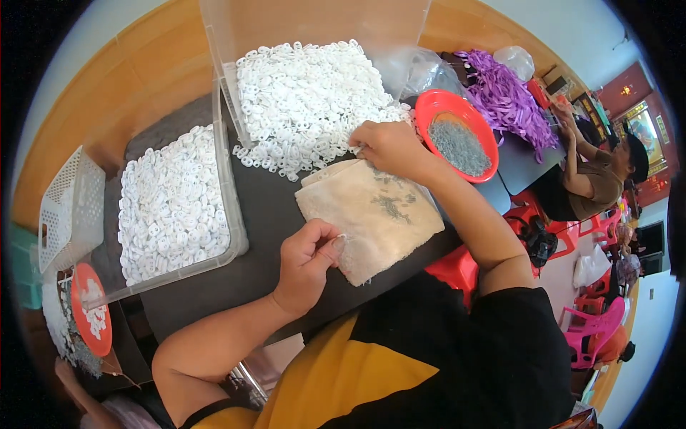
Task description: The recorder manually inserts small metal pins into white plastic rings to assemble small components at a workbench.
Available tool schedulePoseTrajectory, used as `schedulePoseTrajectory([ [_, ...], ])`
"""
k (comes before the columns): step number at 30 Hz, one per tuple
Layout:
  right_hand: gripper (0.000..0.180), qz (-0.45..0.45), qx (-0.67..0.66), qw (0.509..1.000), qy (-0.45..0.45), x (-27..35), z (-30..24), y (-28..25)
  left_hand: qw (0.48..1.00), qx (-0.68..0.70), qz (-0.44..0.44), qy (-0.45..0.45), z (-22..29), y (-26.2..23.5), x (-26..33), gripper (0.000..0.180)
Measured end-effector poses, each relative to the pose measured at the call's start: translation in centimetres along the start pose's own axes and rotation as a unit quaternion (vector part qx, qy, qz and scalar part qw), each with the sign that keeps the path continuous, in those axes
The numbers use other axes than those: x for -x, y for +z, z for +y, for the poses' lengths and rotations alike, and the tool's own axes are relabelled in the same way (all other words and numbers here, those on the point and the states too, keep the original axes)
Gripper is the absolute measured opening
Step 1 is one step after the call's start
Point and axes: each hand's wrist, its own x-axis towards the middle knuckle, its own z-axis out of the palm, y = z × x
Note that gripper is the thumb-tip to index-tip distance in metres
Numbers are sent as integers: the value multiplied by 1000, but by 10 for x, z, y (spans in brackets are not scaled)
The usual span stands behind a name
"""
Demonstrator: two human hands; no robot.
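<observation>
My left hand (307,261) pinches the near edge of a stained beige cloth (371,214) that lies flat on the dark table (264,207). My right hand (386,146) rests at the cloth's far corner, fingers curled at the edge of a heap of small white plastic rings (307,100). Whether it holds a ring is hidden by the fingers. The heap spills out of a tilted clear plastic bin (314,28).
A second clear bin (232,207) full of white rings sits left. A red bowl (429,107) of small grey metal pieces stands right of the heap, purple strips (504,93) behind it. A white basket (68,207) is far left. Another person (593,171) sits at right among red chairs.
</observation>
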Motion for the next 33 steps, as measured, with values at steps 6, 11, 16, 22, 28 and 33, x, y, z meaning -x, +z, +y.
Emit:
schedulePoseTrajectory([
  [6,14,23,40,999,-1,5,0,13,998,-54,7,29,1,6,3,7],
  [11,9,69,92,991,-63,8,4,17,991,-122,15,51,2,10,4,7],
  [16,8,108,33,990,-89,11,-10,1,991,-114,60,-20,6,14,4,7],
  [22,8,83,-18,979,-188,24,-23,4,968,-10,251,2,21,29,-10,9],
  [28,17,23,-39,988,-147,28,-7,-4,956,117,262,57,33,58,-53,7],
  [33,10,86,-94,984,-122,23,5,-4,957,124,263,18,12,58,-67,8],
])
